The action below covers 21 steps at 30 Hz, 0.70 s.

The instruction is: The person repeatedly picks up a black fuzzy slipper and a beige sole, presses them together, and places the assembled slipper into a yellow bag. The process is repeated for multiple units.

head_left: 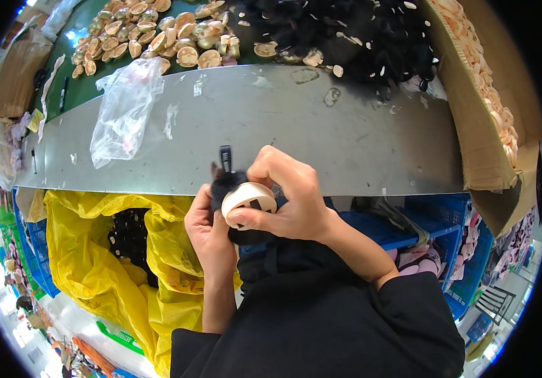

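Just off the near edge of the grey metal table, both my hands are closed around one small assembly. It has a round cream plastic shell [246,196] with dark slots in its face. Behind the shell is a black furry plush piece [225,183] with a black ribbon tag [225,159] standing up from it. My left hand [211,236] grips the plush from the left and below. My right hand [296,198] pinches the shell, its thumb across the front and index finger bent over the top. The fingertips behind the pieces are hidden.
The metal table [220,126] holds a clear plastic bag [129,107], a pile of cream and gold shells [151,38] and a black furry heap [340,38]. A carton [472,126] of cream parts stands right. Below are a yellow bag [82,252] and blue crates [372,230].
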Each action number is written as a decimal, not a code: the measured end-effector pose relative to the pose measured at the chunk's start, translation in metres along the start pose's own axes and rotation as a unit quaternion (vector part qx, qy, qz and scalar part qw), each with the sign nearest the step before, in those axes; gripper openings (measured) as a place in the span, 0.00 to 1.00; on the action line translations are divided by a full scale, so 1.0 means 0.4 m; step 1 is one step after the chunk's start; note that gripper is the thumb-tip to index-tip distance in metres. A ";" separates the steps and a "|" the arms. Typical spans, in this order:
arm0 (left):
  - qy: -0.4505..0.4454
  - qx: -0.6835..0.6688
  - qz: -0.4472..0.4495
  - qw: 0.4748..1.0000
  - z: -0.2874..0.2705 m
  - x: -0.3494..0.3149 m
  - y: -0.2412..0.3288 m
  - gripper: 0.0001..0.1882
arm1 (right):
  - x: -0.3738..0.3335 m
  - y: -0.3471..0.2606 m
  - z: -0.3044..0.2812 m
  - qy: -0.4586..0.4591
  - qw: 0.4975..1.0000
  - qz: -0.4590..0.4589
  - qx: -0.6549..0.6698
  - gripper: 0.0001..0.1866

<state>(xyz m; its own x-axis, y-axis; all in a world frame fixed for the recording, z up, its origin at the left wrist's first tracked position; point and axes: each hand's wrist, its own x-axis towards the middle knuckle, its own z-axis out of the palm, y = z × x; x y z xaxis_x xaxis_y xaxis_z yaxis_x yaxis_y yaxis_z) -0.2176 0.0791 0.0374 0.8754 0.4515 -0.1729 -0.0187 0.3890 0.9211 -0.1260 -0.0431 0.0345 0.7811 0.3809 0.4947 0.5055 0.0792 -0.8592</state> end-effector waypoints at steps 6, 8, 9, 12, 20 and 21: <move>-0.012 -0.141 0.010 0.990 0.028 0.000 0.003 0.05 | -0.001 -0.018 -0.008 0.031 0.999 -0.012 -0.043 0.22; -0.005 -0.140 0.045 0.989 0.032 0.004 -0.005 0.05 | 0.004 -0.018 -0.006 0.047 0.996 -0.025 -0.065 0.22; -0.027 -0.059 0.105 0.992 0.020 0.009 -0.015 0.05 | 0.006 -0.019 -0.006 0.057 0.993 -0.051 -0.088 0.24; -0.045 0.119 0.230 0.965 0.003 0.019 -0.023 0.08 | 0.006 -0.013 0.006 0.085 0.979 -0.120 -0.144 0.26; 0.007 0.286 0.213 0.934 0.017 0.010 -0.033 0.09 | -0.022 0.015 0.014 0.110 0.989 -0.029 -0.092 0.16; 0.006 0.304 0.219 0.927 0.026 0.006 -0.030 0.07 | -0.024 0.021 0.018 0.112 0.991 -0.015 -0.075 0.13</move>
<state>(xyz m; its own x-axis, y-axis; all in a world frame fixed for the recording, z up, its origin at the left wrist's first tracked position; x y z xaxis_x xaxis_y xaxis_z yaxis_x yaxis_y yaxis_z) -0.2100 0.0671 0.0294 0.8430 0.4689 0.2638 -0.0923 -0.3571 0.9295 -0.1318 -0.0396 0.0215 0.8187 0.1651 0.5500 0.5646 -0.0574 -0.8233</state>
